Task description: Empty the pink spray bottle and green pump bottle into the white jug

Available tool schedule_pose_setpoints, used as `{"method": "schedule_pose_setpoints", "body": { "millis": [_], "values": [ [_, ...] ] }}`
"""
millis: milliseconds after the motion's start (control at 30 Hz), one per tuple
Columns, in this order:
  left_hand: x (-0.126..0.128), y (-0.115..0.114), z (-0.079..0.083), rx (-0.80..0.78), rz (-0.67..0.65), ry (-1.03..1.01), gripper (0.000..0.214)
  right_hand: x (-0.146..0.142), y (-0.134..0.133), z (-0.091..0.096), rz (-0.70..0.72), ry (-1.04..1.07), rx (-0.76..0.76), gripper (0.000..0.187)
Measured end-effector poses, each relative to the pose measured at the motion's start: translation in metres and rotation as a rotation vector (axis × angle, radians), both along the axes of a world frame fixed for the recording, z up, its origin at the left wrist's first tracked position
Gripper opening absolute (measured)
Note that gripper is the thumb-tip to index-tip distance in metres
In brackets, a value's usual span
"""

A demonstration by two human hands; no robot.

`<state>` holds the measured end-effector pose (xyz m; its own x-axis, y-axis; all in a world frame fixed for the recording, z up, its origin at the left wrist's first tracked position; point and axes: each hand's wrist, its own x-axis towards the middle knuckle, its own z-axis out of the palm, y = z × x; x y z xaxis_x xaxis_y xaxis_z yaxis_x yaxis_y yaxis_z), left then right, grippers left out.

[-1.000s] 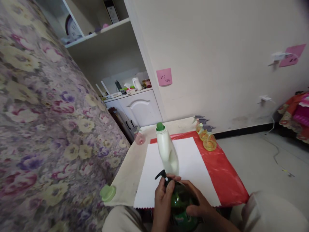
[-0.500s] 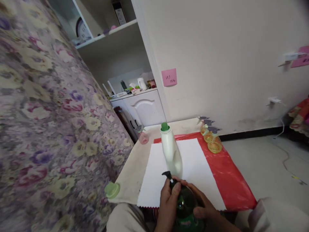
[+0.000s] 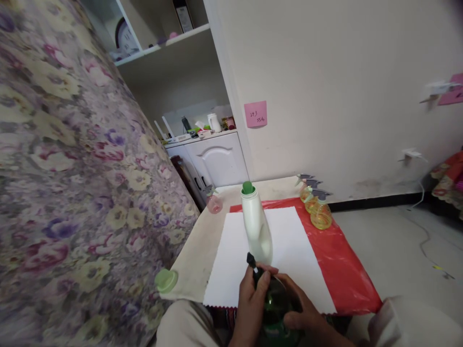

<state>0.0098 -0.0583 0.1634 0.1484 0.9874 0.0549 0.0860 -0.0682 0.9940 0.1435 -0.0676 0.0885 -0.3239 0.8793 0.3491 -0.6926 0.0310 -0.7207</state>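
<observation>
Both my hands hold a dark green pump bottle [image 3: 277, 304] at the near edge of the low table. My left hand [image 3: 251, 303] is closed around its neck, just under the black pump head [image 3: 252, 262]. My right hand [image 3: 307, 315] wraps the bottle's body from the right. Just beyond it a tall white bottle [image 3: 256, 226] with an open green spout stands on a white sheet [image 3: 292, 250]. A light green cap [image 3: 166, 280] lies at the table's near left corner.
A red plastic cover [image 3: 343, 270] lies under the white sheet. Yellow spray bottles [image 3: 318, 209] stand at the far right of the table, a pink one [image 3: 213, 202] at the far left. A floral bedspread [image 3: 72, 168] fills the left. A white cabinet [image 3: 217, 159] and wall stand behind.
The black pump head has turned from pointing left to pointing more away from me. The view shifted slightly; my hands stay on the green bottle.
</observation>
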Motion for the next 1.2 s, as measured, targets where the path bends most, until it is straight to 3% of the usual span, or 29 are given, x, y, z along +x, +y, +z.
{"method": "schedule_pose_setpoints", "body": {
  "millis": [167, 267, 367, 533, 733, 1033, 1200],
  "values": [
    [-0.004, 0.001, 0.002, -0.046, -0.164, -0.115, 0.025, -0.003, -0.002, -0.006, 0.084, 0.142, -0.065, 0.079],
    [-0.007, 0.000, 0.004, -0.071, -0.305, -0.240, 0.022, -0.004, -0.007, 0.000, 0.165, 0.193, -0.139, 0.081],
    [-0.011, -0.002, 0.006, -0.072, -0.367, -0.267, 0.024, -0.005, -0.011, 0.010, 0.260, 0.195, -0.160, 0.085],
    [-0.013, -0.002, 0.007, -0.009, -0.242, -0.201, 0.039, -0.004, -0.010, 0.010, 0.204, 0.095, -0.129, 0.074],
    [-0.008, 0.004, -0.003, -0.116, -0.010, -0.244, 0.028, -0.005, 0.001, -0.006, 0.093, 0.059, -0.082, 0.072],
    [-0.012, 0.003, -0.006, -0.193, -0.220, -0.436, 0.044, -0.007, -0.009, -0.002, 0.275, 0.178, -0.178, 0.085],
    [-0.008, 0.001, -0.008, -0.149, -0.055, -0.321, 0.038, -0.002, -0.004, 0.001, 0.141, 0.088, -0.098, 0.076]
  ]
}}
